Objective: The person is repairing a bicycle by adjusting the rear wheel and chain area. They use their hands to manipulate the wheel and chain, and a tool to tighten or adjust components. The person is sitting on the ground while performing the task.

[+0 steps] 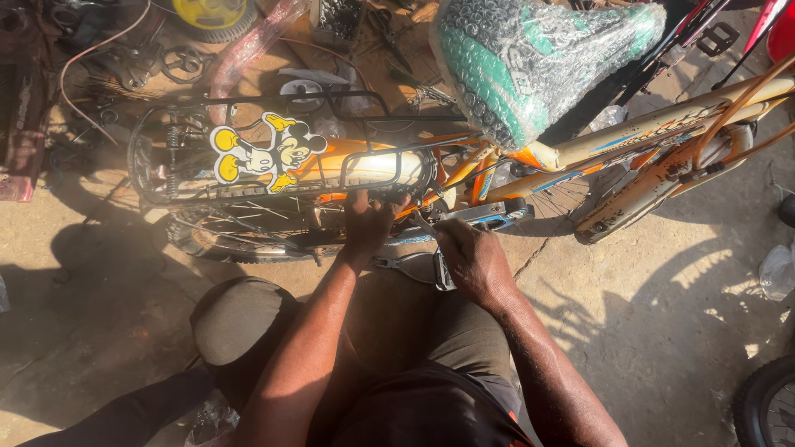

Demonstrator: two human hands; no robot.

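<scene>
Below the bubble-wrapped green saddle (530,62), an orange child's bicycle (580,153) stands on the concrete floor (662,314), and both hands work low at its frame, just beside the rear wheel (240,236). Left of the saddle, a cartoon-mouse cutout sign (265,155) in black, white and yellow sits on the black rear carrier rack (166,141). The left hand (367,223) curls closed against the frame beneath that rack, while the right hand (474,261) is closed around a small metal tool (424,225) near the blue chain guard (484,217).
</scene>
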